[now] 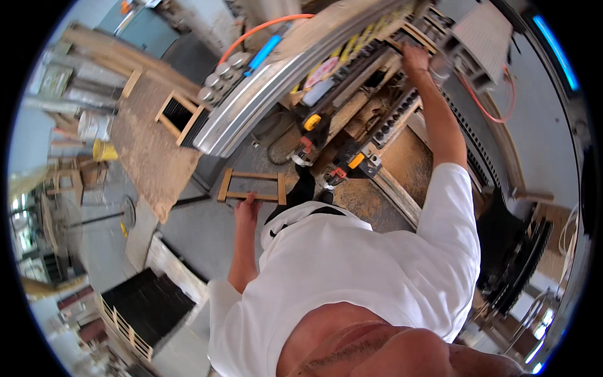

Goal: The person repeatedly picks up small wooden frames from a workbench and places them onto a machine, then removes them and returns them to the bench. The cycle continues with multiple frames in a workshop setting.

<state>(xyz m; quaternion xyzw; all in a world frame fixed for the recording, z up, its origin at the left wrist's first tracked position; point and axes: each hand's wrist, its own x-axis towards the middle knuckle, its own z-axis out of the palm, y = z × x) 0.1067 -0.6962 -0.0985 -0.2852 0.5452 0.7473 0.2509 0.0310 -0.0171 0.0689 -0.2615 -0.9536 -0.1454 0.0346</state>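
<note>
Low at my left side, my left hand [247, 207] grips a small rectangular wooden frame [256, 176] by its near rail. The frame has an open middle, and grey floor shows through it. My right arm stretches far out to the right over a long woodworking machine [370, 125]. At its far end my right hand [414, 60] is closed at the edge of light wooden strips [419, 36] that look like another frame. Its fingertips are partly hidden. Clamp-like parts with yellow and red pieces [312, 122] sit at the machine's near end.
A long metal-edged beam [251, 103] crosses above the machine, with an orange hose [257, 28] behind. More wooden frames [179, 116] lie on a brown board-topped table [147, 144] at left. Sawdust [370, 201] covers the floor below the machine. A dark stack [149, 308] stands at lower left.
</note>
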